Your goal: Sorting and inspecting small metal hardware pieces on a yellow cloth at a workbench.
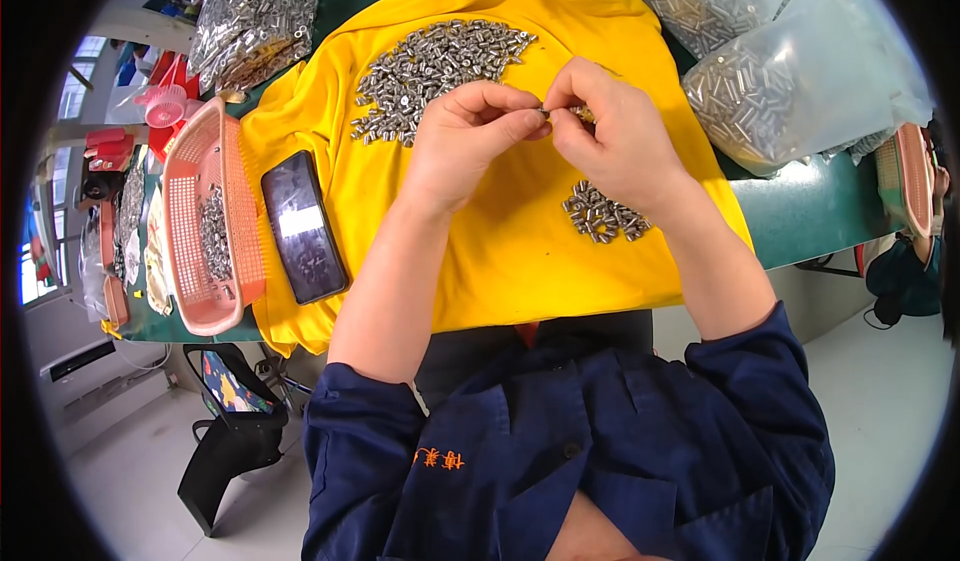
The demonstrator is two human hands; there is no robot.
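Note:
My left hand [462, 143] and my right hand [622, 139] meet above the yellow cloth [490, 266], fingertips pinched together. Between them sits a small dark metal part [545, 113], mostly covered by the fingers, so its exact kind cannot be made out. Both hands are closed on it. Beyond my left hand spreads a large pile of short silvery metal cylinders [440, 66]. A smaller heap of similar metal cylinders [603, 213] lies on the cloth just below my right hand.
Left of the cloth's middle lies a black phone [303, 226], beside a pink plastic basket [215, 306] holding metal parts. Clear bags of metal parts stand at the back left [255, 21] and back right [745, 96]. The green table [820, 216] shows at right; a person [905, 271] is beyond it.

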